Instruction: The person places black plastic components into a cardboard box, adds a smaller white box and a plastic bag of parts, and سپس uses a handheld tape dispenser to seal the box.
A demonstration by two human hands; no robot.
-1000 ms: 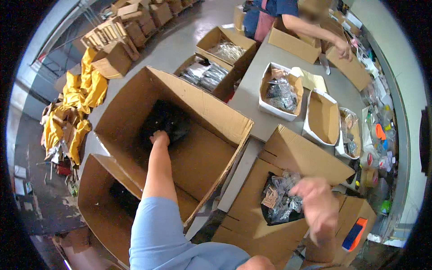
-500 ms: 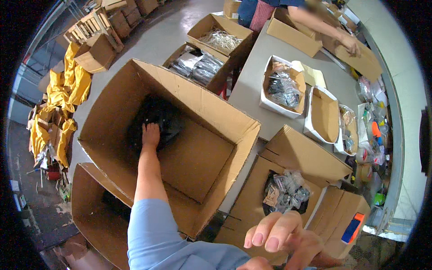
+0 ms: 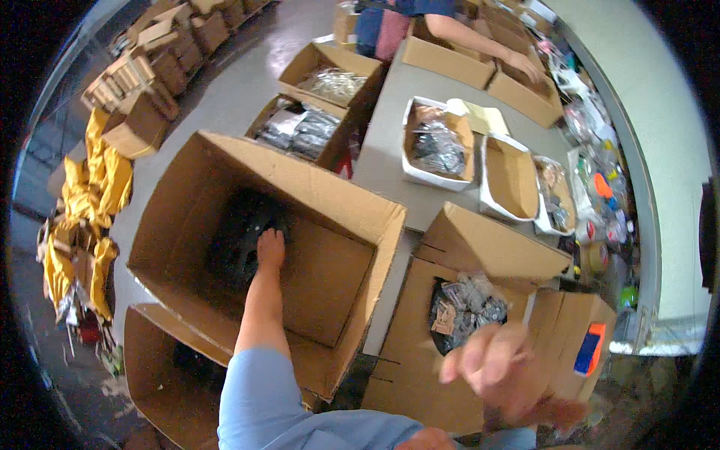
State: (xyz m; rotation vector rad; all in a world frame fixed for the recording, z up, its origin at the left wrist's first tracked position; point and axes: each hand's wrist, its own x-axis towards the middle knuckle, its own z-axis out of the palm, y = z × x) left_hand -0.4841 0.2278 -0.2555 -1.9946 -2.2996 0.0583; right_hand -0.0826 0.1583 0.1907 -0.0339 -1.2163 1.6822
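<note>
My left hand (image 3: 271,251) reaches deep into a large open cardboard box (image 3: 300,172). Its fingers are curled together against dark plastic packs (image 3: 244,236) heaped in the box's far left corner; what they grip is hidden. My right hand (image 3: 499,371) is smeared by motion, its fingers loosely bent. It hangs over a flattened open carton (image 3: 427,367), near a black-lined cluster of clear bags (image 3: 469,296) with small dark parts. A beige piece (image 3: 443,318) lies among those bags.
Another carton (image 3: 161,367) stands at lower left. White trays (image 3: 437,176) with bagged parts sit on the grey table (image 3: 382,127). Boxes of packs (image 3: 300,127) and pale strips (image 3: 330,86) stand behind. Yellow sacks (image 3: 112,184) lie left. A co-worker's arm (image 3: 469,37) reaches into far boxes.
The view has shifted, so most things sit lower or further left. My left hand has moved right across the dark packs. My right hand has swung and blurred. The co-worker's hand has dropped lower into a box.
</note>
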